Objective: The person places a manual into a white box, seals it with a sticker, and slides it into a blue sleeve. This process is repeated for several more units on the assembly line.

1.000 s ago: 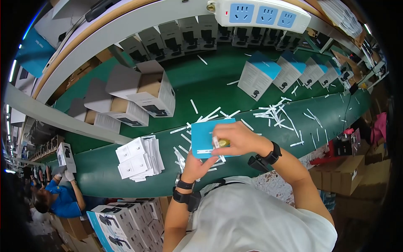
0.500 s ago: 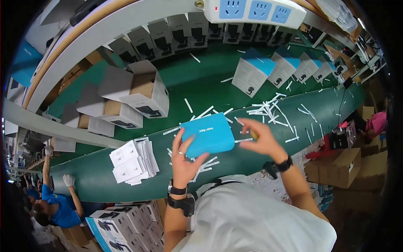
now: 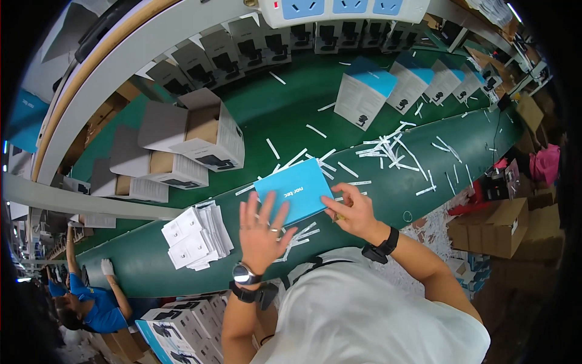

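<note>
A flat blue box (image 3: 296,187) lies slightly turned on the green bench in front of me. My left hand (image 3: 259,233) is open with fingers spread over the box's left part, slightly blurred; whether it touches cannot be told. At the box's right corner, my right hand (image 3: 354,212) has its thumb and forefinger against the edge. Its other fingers curl around a small yellow thing, mostly hidden. White paper strips (image 3: 391,151) lie scattered around the box, some close to its near and far sides.
A stack of white leaflets (image 3: 195,236) sits left of the box. Open cartons (image 3: 212,145) stand far left, and blue-topped cartons (image 3: 365,97) far right. A power strip (image 3: 339,9) hangs overhead. At the lower left, a co-worker in a blue shirt (image 3: 103,306) sits near piled cartons (image 3: 173,333).
My right hand has moved left onto the box's right corner. The left hand has loosened from the box's side and spread its fingers. The box has turned slightly and lies flatter.
</note>
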### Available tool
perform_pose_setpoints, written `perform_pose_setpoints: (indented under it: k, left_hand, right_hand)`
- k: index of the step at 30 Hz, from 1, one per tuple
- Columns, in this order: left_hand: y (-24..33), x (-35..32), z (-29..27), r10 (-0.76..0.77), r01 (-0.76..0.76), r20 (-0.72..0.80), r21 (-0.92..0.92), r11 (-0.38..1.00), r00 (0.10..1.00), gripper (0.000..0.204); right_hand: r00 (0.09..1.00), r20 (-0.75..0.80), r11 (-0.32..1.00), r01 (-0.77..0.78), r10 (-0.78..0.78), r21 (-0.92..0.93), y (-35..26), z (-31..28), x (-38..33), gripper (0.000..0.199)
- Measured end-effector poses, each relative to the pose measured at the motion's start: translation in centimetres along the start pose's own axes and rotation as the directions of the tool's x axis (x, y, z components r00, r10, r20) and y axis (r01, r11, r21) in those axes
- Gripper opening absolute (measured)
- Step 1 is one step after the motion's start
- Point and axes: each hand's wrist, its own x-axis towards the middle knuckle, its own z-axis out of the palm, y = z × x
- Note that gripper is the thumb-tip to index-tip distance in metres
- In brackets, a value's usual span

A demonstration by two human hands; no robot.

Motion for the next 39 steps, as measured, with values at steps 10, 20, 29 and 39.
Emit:
perform_pose_setpoints:
  k: [10, 20, 29, 39]
  left_hand:
    - [0.3, 0.1, 4.8, 0.105, -0.108, 0.031, 0.114, 0.988, 0.994, 0.068]
    - [-3.7, 3.8, -1.2, -0.014, 0.004, 0.240, 0.044, 0.999, 0.971, 0.096]
    - [-16.8, 11.3, -7.4, -0.153, 0.100, 0.044, 0.573, 0.813, 0.987, 0.057]
    - [-11.4, 5.1, -3.5, -0.021, 0.036, -0.257, 0.054, 0.998, 0.966, 0.032]
  right_hand:
    - [0.990, 0.140, 0.984, 0.006, -0.031, 0.179, 2.1, 0.4, 3.2, 0.065]
    - [0.924, 0.372, 0.955, -0.022, -0.094, 0.295, 4.1, 1.9, 6.4, 0.088]
    - [0.923, -0.129, 0.930, -0.367, 0.364, -0.006, 15.6, 3.3, 15.1, 0.082]
    - [0.895, 0.040, 0.841, -0.433, 0.445, 0.323, 9.8, 2.7, 13.6, 0.072]
